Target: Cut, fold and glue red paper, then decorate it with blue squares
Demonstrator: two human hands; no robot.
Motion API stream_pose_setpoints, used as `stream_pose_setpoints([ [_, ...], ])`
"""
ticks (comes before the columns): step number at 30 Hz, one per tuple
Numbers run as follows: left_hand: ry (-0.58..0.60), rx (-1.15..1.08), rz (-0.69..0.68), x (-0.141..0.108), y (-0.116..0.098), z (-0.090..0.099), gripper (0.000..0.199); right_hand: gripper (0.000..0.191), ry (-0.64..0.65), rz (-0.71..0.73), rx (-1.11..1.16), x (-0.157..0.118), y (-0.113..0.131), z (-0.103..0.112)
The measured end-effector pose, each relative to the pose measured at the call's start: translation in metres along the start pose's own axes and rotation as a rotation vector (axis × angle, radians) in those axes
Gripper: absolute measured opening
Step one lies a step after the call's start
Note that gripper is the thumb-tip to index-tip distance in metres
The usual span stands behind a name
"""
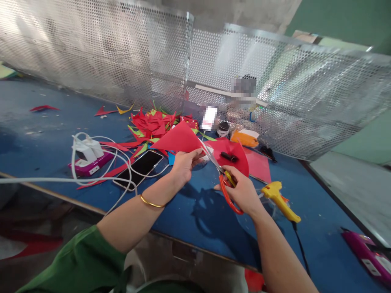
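Note:
My left hand (186, 165) pinches a folded piece of red paper (180, 140) near its lower right corner, holding it above the table. In my right hand (241, 189) is a pair of scissors (227, 195) with red-orange and yellow handles, my fingers through the loops. The scissor blades point up and left, against the right edge of the paper; whether they are cutting into it I cannot tell. Behind the scissors lies a larger red sheet (242, 160) with a dark marker-like stick (229, 157) on it.
A pile of red and green paper scraps (152, 124) lies behind my left hand. Left of it are a phone (139, 171), white cables and a purple power strip (91, 164). To the right sit a yellow glue gun (281, 201) and another purple power strip (368, 254). Perforated metal panels (122, 53) stand behind.

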State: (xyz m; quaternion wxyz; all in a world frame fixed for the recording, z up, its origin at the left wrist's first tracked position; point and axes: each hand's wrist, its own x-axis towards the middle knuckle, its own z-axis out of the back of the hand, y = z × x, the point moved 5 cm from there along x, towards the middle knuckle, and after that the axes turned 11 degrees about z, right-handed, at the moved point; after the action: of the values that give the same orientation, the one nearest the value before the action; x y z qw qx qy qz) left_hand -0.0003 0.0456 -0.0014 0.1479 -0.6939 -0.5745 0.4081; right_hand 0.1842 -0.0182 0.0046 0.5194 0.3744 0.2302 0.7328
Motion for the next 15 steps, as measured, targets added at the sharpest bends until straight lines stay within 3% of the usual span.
stream_pose_setpoints([
  [15,0.009,0.029,-0.008,-0.0001,0.0029,0.0003,0.015,0.051,-0.007,0.029,0.037,0.0003,-0.0025,-0.0017],
])
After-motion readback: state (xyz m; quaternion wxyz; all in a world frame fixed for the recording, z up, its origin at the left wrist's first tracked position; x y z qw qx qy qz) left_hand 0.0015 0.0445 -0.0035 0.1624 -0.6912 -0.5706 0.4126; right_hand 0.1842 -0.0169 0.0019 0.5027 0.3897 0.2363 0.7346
